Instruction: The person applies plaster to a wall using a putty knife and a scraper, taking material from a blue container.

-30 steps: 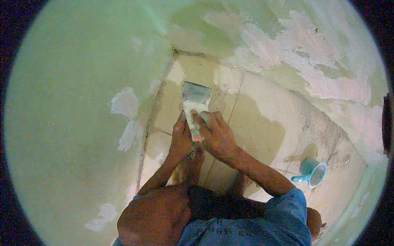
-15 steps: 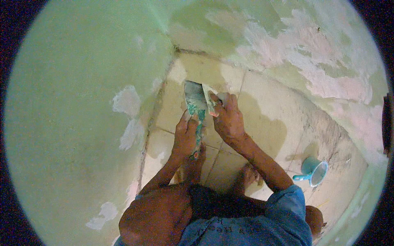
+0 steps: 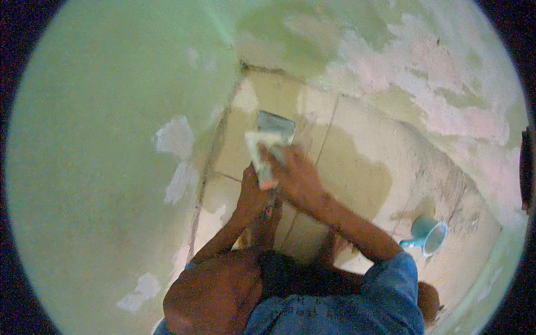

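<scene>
A wide-bladed putty knife [image 3: 277, 122] points away from me over the floor, its grey metal blade tilted slightly. My left hand [image 3: 254, 191] is closed around its handle, most of which is covered. In my right hand [image 3: 301, 177] is a flat, cream-coloured scraper [image 3: 256, 146] with an orange-red spot at its near end. This scraper lies across the lower part of the putty knife's blade and over its handle. Motion blurs the right fingers, and whether the two tools touch cannot be made out.
Green walls [image 3: 100, 123] with pale filler patches [image 3: 175, 135] meet at a corner ahead. Dusty cream floor tiles [image 3: 357, 167] lie beneath my hands. To the right a light-blue dipper [image 3: 430, 235] with a handle rests on the floor. My bent knee [image 3: 212, 290] is at lower left.
My right hand has swept the scraper left and toward me, from beside the putty knife's blade to across it. The putty knife has turned a little, its blade shifting right.
</scene>
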Motion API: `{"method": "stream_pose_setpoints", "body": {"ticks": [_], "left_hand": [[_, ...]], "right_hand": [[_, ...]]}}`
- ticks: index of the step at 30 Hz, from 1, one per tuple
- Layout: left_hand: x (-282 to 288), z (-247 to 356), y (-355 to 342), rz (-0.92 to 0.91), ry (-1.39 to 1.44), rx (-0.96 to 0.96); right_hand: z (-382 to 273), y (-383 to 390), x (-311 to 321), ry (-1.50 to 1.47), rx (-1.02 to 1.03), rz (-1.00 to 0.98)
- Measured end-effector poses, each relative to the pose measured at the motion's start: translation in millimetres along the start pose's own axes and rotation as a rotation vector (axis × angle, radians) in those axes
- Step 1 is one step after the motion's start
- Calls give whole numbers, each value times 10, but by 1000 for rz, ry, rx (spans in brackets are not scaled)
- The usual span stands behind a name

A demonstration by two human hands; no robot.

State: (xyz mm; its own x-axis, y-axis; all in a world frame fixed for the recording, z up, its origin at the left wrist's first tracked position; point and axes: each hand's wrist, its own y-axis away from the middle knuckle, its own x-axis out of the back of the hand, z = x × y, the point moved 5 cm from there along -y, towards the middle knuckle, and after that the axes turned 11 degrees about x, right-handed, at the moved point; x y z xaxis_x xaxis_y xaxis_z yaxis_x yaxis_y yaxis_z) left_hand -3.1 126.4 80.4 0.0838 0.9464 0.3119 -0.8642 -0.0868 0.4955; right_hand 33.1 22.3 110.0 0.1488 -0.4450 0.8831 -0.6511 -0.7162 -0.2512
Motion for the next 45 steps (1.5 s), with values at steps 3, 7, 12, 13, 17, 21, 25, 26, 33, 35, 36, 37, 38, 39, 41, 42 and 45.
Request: {"method": "stream_pose_setpoints", "body": {"ticks": [3, 7, 12, 13, 17, 21, 25, 26, 33, 35, 36, 37, 38, 39, 41, 42, 45], "left_hand": [[-24, 216, 36, 100, -73, -40], [5, 143, 91, 114, -76, -162], [-12, -77, -121, 45, 84, 75], [-40, -137, -86, 5, 169, 137], [-97, 122, -164, -13, 394, 98], [-131, 100, -228, -71, 310, 127], [-38, 11, -205, 28, 167, 29], [-50, 31, -254, 20, 147, -65], [-238, 485, 1, 136, 54, -42], [-378, 559, 51, -124, 93, 24], [-448, 602, 88, -247, 105, 60], [-395, 744, 111, -265, 101, 41], [-338, 882, 211, -283, 99, 38], [-281, 1019, 304, -299, 94, 36], [-379, 1214, 366, -382, -36, 78], [-369, 1254, 410, -388, -120, 116], [-596, 1454, 505, -398, -170, 75]], "right_hand": [[216, -75, 99, -215, -198, 66], [507, -141, 26, -255, -283, 138], [809, 128, 323, -310, -347, 519], [839, 205, 336, -380, -418, 545], [843, 246, 445, -607, -601, 745], [1018, 385, 345, -1118, -778, 751], [1311, 575, 679, -1296, -928, 475], [1428, 691, 902, -1063, -848, 448], [1046, 1285, 1925, -1054, -959, 529], [927, 1630, 1833, -769, -914, 515], [940, 1753, 1755, -637, -886, 507], [858, 1646, 1723, -561, -631, 577], [675, 1513, 1644, -481, -387, 631], [444, 1374, 1615, -393, -145, 680], [220, 1405, 1650, -269, -248, 546], [174, 1421, 1506, -323, -178, 605], [56, 1348, 1343, -249, -242, 581]]}}
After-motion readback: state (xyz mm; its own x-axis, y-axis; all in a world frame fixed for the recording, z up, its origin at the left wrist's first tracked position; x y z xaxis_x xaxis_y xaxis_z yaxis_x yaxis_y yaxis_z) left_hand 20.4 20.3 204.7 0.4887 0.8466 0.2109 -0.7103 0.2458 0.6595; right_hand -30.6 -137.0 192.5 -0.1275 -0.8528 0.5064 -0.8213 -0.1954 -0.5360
